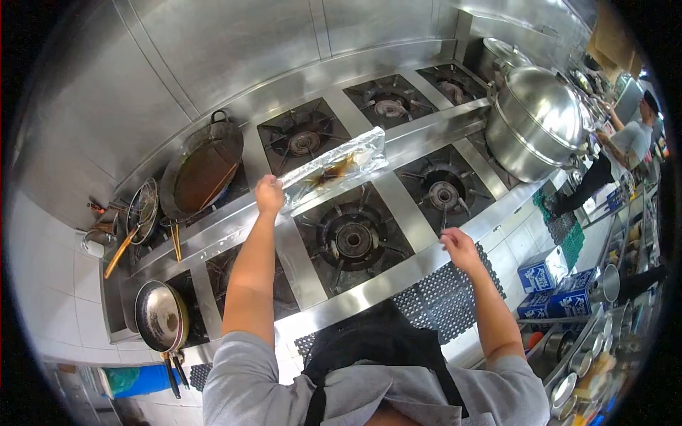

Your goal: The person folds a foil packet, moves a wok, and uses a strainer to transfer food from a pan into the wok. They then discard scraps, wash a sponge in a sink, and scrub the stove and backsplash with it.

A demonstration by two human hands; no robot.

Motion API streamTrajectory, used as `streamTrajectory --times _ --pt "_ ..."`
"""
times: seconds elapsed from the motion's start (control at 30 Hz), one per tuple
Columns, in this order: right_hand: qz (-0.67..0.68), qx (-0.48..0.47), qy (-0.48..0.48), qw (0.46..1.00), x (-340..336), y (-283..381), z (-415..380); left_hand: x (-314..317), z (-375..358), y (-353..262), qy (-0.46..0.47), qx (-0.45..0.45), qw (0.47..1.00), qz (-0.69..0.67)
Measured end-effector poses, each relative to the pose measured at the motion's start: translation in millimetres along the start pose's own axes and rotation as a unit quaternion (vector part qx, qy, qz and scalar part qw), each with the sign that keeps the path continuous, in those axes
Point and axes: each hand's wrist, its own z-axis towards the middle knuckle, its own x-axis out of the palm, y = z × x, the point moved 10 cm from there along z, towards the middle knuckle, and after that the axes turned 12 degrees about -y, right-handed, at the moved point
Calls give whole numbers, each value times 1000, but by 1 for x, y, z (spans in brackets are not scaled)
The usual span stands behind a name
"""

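Note:
My left hand grips one end of a long foil tray with brown sauce stains, held tilted above the steel stove top. The tray hangs over the bar between two gas burners. My right hand hovers empty over the front edge of the stove, fingers loosely curled and apart, near another burner. I wear a grey shirt and a black apron.
A large wok sits on a burner at left, a skimmer and a pan nearby. A big lidded steel pot stands at right. Black floor mats, blue boxes and another person are at right.

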Motion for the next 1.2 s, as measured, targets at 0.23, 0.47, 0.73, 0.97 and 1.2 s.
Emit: streamTrajectory --times 0.23,0.47,0.73,0.97,1.2 --pt "-150 -219 24 964 88 159 57 -26 -59 -72 -211 261 926 173" --pt "-290 -448 -24 845 193 228 145 -8 -39 -84 -182 385 874 235" --pt "-455 -491 46 741 285 207 208 21 -25 -71 -133 401 872 247" --pt "-398 -565 6 723 285 196 218 34 -21 -48 -124 412 860 276" --pt "-407 -551 -68 726 266 188 214 43 -32 -44 -170 417 816 363"
